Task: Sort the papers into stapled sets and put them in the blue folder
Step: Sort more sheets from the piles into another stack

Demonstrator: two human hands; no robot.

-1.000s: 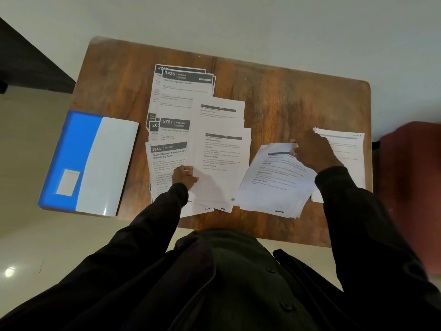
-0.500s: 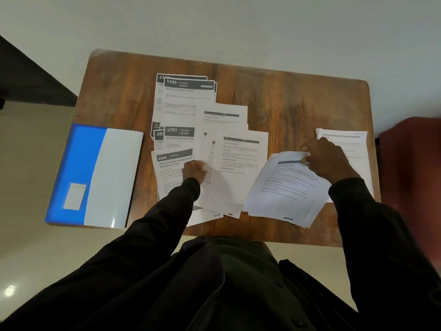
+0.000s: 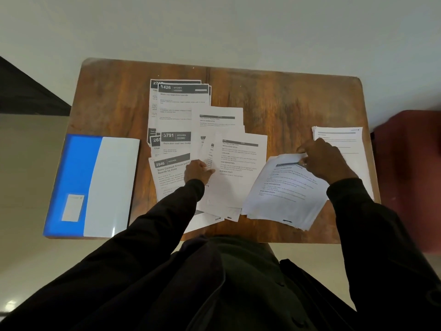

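Fingers flat, my left hand (image 3: 198, 173) has slid a sheet (image 3: 241, 168) away from the blue folder (image 3: 95, 182) toward the stack (image 3: 284, 189) my right hand (image 3: 327, 161) pinches: still sorting.

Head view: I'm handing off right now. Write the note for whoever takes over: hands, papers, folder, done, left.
Left hand is on the left edge of the middle sheets; grip unclear.
Right hand pinches the top edge of the tilted stack.
Numbered kitchen sheets lie overlapped at the back; a neat stack sits far right.
Blue folder lies closed at the table's left edge.
Done: rough piles only.
Left: finish sorting, staple sets, file them in the folder.
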